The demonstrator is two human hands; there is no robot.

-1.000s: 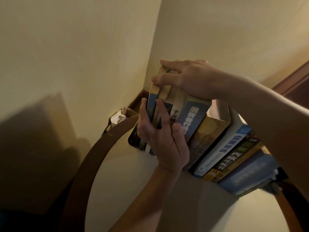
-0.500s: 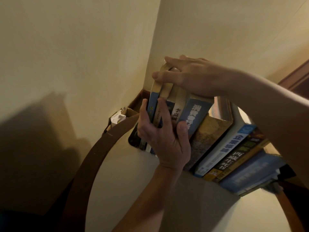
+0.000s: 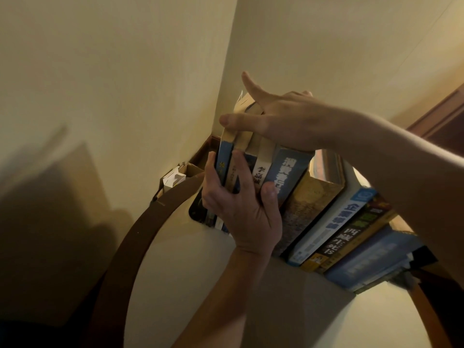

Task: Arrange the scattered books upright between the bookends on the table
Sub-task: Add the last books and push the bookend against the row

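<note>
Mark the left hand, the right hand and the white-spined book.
left hand (image 3: 243, 217), head view, its back.
right hand (image 3: 296, 119), head view, its back.
white-spined book (image 3: 261, 169), head view, its spine.

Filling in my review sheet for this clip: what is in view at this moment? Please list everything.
books: about ten, exact count unclear; blue, white, yellow and black spines; leaning row on the table
table: one; cream top, brown rim; lower frame
left bookend: one; dark; row's left end, mostly hidden
right bookend: one, likely; dark; row's right end
cardboard box: one; brown, white carton inside; beyond the rim, by the wall
walls: two; cream; meeting in a corner
wooden trim: one; brown; upper right
left hand: grips the leftmost books' spines
right hand: fingers straight, rests on the book tops
</note>
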